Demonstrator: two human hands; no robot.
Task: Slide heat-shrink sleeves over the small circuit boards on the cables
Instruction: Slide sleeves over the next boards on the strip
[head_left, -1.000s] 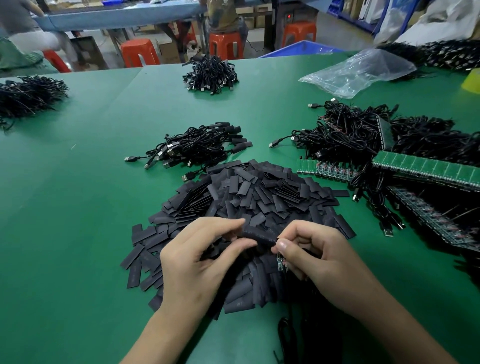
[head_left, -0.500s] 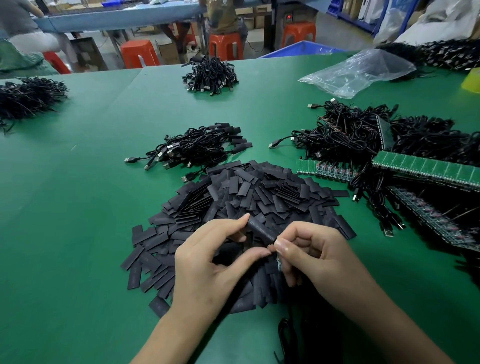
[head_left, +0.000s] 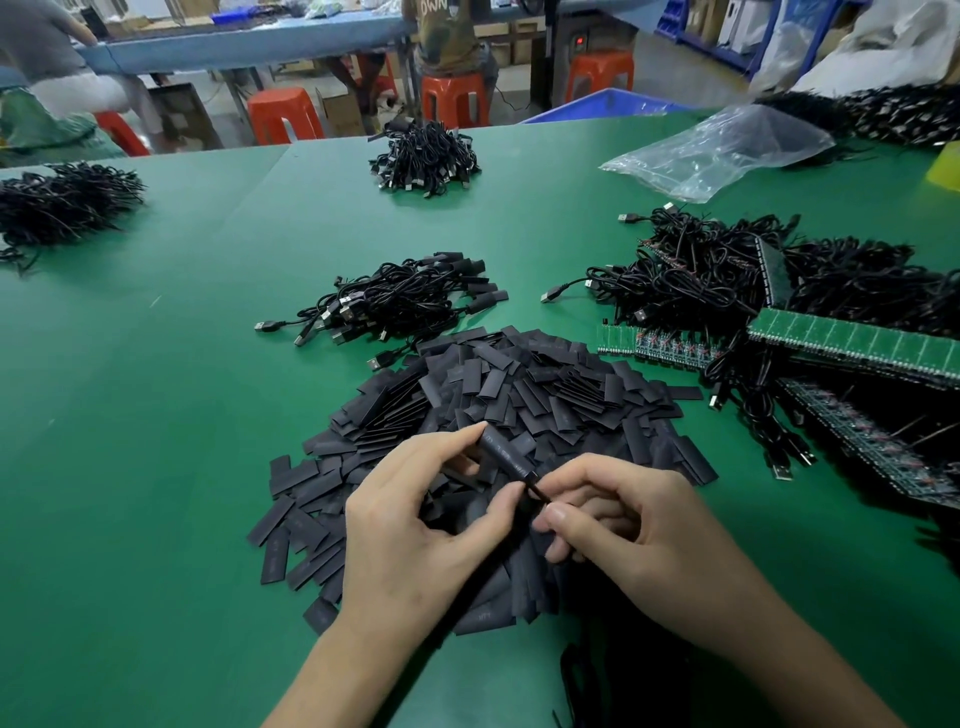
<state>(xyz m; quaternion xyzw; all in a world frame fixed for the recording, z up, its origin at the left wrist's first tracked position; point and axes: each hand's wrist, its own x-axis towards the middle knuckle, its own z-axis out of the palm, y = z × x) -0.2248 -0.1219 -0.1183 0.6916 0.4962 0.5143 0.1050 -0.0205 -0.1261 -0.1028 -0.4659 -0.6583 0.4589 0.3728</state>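
We see the left hand (head_left: 410, 530) pinching one black tubular heat-shrink sleeve (head_left: 506, 457) between forefinger and thumb, its far end tilted toward 11 o'clock above the heap of flat black sleeves (head_left: 545, 395) on the green table (head_left: 156, 415). The right hand (head_left: 639, 535), fingers curled, pinches the thin black cable (head_left: 537, 491) right at the sleeve's near end; we cannot tell whether the small board is inside. At 12 o'clock from the heap lies a bundle of black USB cables (head_left: 400, 306); at 2 o'clock, a cable tangle (head_left: 717, 280) with green circuit-board strips (head_left: 852, 343).
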